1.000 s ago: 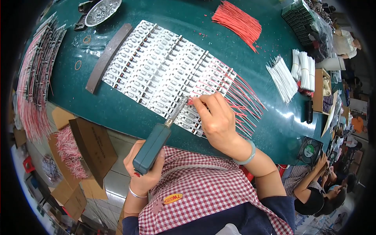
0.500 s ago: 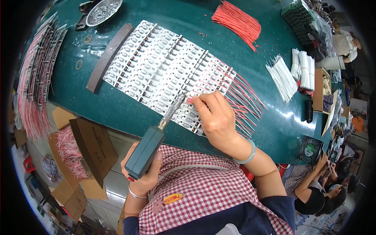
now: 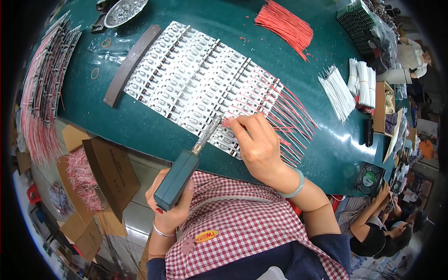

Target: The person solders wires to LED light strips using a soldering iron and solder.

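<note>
My left hand (image 3: 175,216) is closed around the green handle of a soldering-type tool (image 3: 177,179), at the near edge of the surface (image 3: 105,123). The metal shaft (image 3: 204,139) of the tool extends forward and to the right from my grip, and its far end lies over the white panel of small boards (image 3: 186,74), just beside the fingertips of my right hand (image 3: 257,147). My right hand is closed to a pinch: thumb and forefinger have hold of thin red wires (image 3: 226,122), whose ends project to the left of the fingertips, toward the tool; I cannot tell whether the shaft touches them. The panel lies flat on the surface, ahead of my left hand and partly beneath my right hand, and spreads forward and to the left of both. Attached red and white wires (image 3: 298,116) fan out past its right edge, beyond and beside my right hand. A dark curved bar (image 3: 132,65) lies along the panel's left edge. A loose red wire bundle (image 3: 284,29) lies ahead of my right hand, well apart from it; white wire bundles (image 3: 337,95) lie farther to the right.
</note>
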Motion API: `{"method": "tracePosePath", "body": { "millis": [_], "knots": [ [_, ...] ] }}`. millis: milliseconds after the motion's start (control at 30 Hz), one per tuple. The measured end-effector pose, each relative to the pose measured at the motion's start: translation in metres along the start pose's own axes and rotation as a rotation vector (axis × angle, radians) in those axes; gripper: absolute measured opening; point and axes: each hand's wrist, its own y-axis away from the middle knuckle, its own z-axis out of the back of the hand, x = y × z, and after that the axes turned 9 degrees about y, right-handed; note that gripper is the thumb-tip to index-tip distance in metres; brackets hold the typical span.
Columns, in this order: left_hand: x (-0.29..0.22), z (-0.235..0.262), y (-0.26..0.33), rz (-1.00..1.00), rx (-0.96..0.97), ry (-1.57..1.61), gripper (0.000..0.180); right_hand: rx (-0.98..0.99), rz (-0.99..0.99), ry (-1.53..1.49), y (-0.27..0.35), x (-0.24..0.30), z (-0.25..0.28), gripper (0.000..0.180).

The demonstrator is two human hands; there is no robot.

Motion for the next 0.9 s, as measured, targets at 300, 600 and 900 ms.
{"method": "tracePosePath", "body": {
  "millis": [300,600,900],
  "knots": [
    [-0.002,-0.003,-0.005,-0.076,0.018,-0.044,0.017,0.025,0.014,0.014,-0.002,0.001,0.002,0.032],
    [0.005,0.002,0.007,-0.075,0.001,-0.043,0.018,0.033,0.020,0.018,-0.005,0.002,0.004,0.031],
    [0.007,0.005,0.014,-0.025,-0.062,0.035,0.022,-0.022,0.023,0.022,0.000,0.003,0.001,0.029]
  ]
}}
